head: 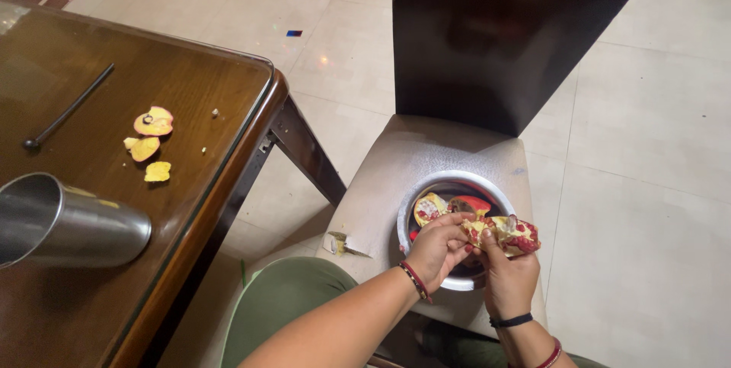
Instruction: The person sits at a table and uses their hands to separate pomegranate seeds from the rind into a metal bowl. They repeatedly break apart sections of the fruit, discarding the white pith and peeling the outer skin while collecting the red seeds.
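Observation:
A broken piece of pomegranate (pixel 509 235), yellow rind with red seeds, is held by both hands over a round steel bowl (pixel 451 180). My left hand (pixel 436 248) grips its left side and my right hand (pixel 509 277) grips its right side from below. More pomegranate pieces (pixel 449 206) lie inside the bowl. The bowl stands on the pale seat of a chair (pixel 388 178) with a dark backrest (pixel 495 33).
A brown wooden table (pixel 114 277) is at the left. On it lie a steel tumbler on its side (pixel 68 223), three bits of pomegranate peel (pixel 151 140) and a thin dark rod (pixel 68 109). A torn paper scrap (pixel 339 244) lies on the seat. The floor is beige tile.

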